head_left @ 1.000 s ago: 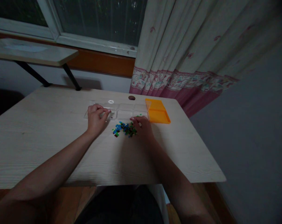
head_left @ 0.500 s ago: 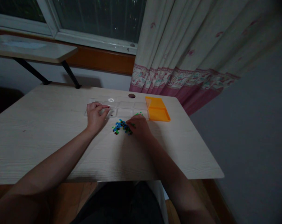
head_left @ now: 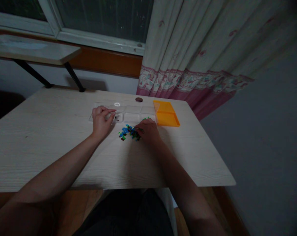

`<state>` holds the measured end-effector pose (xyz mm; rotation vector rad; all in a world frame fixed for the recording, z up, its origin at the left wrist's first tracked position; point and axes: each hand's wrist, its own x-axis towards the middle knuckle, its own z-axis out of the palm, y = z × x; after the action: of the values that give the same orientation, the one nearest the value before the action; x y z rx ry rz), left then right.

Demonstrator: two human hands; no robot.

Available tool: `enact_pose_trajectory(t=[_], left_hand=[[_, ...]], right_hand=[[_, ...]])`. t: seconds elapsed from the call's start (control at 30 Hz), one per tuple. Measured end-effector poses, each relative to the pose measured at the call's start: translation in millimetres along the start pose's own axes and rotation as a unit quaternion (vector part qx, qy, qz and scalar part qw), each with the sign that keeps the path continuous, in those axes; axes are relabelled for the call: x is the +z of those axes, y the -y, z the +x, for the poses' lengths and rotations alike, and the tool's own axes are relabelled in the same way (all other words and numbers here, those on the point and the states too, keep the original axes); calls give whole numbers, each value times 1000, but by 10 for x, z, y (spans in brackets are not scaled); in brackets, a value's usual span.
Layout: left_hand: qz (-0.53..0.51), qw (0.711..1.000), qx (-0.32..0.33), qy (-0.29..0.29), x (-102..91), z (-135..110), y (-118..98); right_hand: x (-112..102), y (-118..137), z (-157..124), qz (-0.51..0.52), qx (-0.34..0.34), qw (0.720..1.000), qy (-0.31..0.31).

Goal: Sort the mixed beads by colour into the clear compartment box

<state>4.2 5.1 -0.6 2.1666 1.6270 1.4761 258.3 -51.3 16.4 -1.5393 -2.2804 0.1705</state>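
Observation:
My left hand (head_left: 102, 120) rests over the left part of a clear plastic tray (head_left: 132, 117) with compartments, its fingers curled and the thumb close to the forefinger. What those fingertips grip, if anything, is too small to make out. Beside them, a small dark piece (head_left: 116, 117) lies in a compartment. On the table in front of the tray is a loose pile of tiny blue, green and dark building bricks (head_left: 127, 131). My right hand (head_left: 148, 130) is at the pile's right side with its fingers closed together. Its fingertips touch the bricks, and anything pinched there is hidden.
An orange plastic box (head_left: 167, 119) stands at the tray's right end. A few green pieces (head_left: 146, 118) show just behind my right hand. Toward the back, the wooden table (head_left: 64, 141) has a round hole (head_left: 139, 99) and a raised shelf (head_left: 52, 56) at left. A curtain (head_left: 177, 78) hangs behind.
My right hand has shifted slightly to the right at the pile. The dark piece beside my left fingertips shows more clearly; my left hand has hardly moved.

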Motion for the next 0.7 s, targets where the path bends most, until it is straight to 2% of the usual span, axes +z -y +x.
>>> enact_pose_trajectory(t=[0.2,0.4,0.7], left_hand=[[-10,999,29,10,-4,-34,-79],[-7,998,53,39,14,-76,-129],[-23,996,75,51,10,-100,-177]], right_hand=[[-14,4,-8,-18,2,1000,18],[23,-18,-10,-11,-1,1000,7],[64,-16,-20,-2,-18,1000,5]])
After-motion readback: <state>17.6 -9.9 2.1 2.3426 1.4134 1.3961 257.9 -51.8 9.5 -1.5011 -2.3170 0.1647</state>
